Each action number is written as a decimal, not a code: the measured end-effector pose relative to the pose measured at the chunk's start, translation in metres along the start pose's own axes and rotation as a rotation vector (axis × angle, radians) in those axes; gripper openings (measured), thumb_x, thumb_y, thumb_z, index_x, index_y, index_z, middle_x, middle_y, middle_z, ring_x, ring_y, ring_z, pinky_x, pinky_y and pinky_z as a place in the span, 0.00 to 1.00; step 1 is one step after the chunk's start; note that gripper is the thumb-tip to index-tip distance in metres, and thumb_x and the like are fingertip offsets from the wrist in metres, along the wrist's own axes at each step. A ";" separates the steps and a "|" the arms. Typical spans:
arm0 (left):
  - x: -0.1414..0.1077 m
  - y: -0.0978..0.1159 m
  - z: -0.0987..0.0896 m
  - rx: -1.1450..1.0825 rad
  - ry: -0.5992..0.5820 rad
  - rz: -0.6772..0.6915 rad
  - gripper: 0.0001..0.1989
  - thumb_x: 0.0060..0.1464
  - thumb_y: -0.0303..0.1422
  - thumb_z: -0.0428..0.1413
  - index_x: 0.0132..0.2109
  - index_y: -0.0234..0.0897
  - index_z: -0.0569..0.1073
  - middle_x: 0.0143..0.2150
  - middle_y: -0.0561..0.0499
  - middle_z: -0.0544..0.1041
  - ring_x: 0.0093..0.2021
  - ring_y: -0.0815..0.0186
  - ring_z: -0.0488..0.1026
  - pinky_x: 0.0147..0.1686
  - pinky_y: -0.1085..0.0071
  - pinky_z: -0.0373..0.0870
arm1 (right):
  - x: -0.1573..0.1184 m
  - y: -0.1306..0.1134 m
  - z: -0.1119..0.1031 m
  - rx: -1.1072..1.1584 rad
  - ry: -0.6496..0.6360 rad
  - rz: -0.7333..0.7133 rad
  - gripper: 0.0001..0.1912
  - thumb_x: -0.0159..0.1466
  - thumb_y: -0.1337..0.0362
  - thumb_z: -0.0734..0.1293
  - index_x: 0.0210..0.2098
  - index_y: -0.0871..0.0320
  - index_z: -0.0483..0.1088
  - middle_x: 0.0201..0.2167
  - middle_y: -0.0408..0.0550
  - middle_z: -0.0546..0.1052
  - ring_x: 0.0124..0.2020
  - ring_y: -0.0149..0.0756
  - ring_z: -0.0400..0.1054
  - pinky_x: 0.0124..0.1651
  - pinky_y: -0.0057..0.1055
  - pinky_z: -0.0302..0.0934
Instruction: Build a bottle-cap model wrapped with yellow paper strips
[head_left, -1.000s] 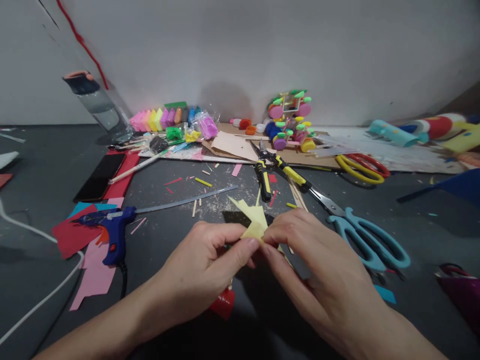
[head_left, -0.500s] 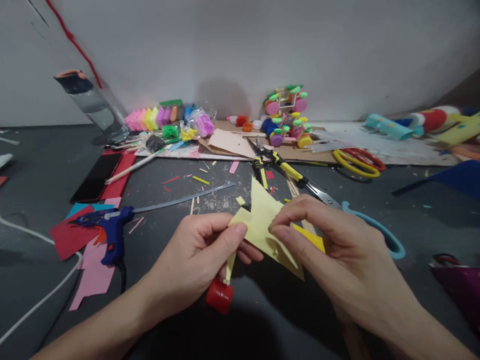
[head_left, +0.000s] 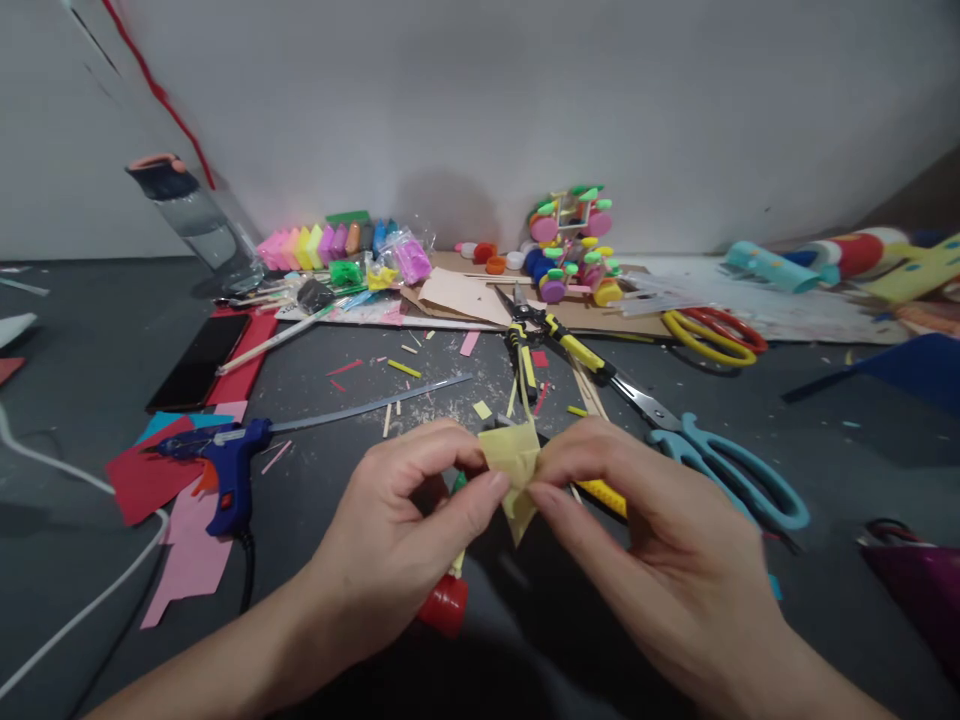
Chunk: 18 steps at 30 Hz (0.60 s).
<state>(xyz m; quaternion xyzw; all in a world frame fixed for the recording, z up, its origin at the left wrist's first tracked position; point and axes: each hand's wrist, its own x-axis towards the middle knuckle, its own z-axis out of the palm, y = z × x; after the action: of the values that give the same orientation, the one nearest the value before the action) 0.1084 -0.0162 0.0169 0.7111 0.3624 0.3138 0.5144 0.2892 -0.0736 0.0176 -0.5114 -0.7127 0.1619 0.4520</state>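
Left of your hands lies the blue glue gun (head_left: 234, 475); your left hand (head_left: 424, 510) pinches the pale yellow paper (head_left: 514, 465) between both hands, your right hand (head_left: 637, 510) pinches its right edge, and blue-handled scissors (head_left: 731, 470) lie beyond, at right.

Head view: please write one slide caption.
Left hand and right hand pinch pale yellow paper between a blue glue gun and blue-handled scissors.

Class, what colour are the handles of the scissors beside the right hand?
Light blue, clearest in the head view.
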 end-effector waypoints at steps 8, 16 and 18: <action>0.000 0.018 -0.007 0.579 -0.065 0.588 0.07 0.61 0.22 0.51 0.40 0.34 0.72 0.43 0.47 0.75 0.46 0.66 0.71 0.50 0.71 0.67 | 0.002 -0.019 -0.023 -0.211 0.011 -0.197 0.10 0.66 0.67 0.68 0.47 0.52 0.68 0.47 0.50 0.72 0.50 0.43 0.66 0.53 0.43 0.62; -0.009 0.038 -0.007 0.445 0.303 0.748 0.16 0.56 0.19 0.57 0.49 0.40 0.71 0.44 0.49 0.74 0.49 0.63 0.72 0.52 0.64 0.68 | 0.002 -0.028 -0.031 -0.031 0.381 0.079 0.05 0.66 0.69 0.67 0.36 0.51 0.71 0.28 0.41 0.74 0.28 0.30 0.68 0.31 0.28 0.64; -0.014 0.043 -0.001 0.335 0.086 0.713 0.13 0.57 0.21 0.56 0.46 0.41 0.72 0.38 0.51 0.77 0.40 0.65 0.74 0.44 0.69 0.71 | 0.004 -0.026 -0.030 0.226 0.466 0.194 0.04 0.67 0.67 0.67 0.36 0.51 0.70 0.27 0.40 0.74 0.26 0.30 0.70 0.30 0.28 0.67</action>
<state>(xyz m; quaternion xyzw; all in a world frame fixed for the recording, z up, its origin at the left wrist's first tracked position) 0.1084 -0.0366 0.0571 0.8527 0.1601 0.4386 0.2342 0.2984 -0.0883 0.0537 -0.5472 -0.5146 0.1612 0.6402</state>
